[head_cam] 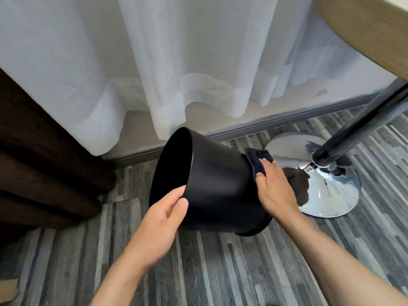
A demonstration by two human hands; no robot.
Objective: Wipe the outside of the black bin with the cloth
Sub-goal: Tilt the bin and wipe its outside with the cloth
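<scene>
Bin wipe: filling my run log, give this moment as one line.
bin: tilted | left hand: grips rim | right hand: presses cloth on base end

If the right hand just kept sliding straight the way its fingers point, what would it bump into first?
The right hand points up and left, along the bin's base. It already lies on the dark cloth; beyond that, probably the baseboard under the curtain, though depth is unclear.

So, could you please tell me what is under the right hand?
A dark cloth lies under the right hand, pressed to the black bin. The bin's surface beneath them is covered.
</scene>
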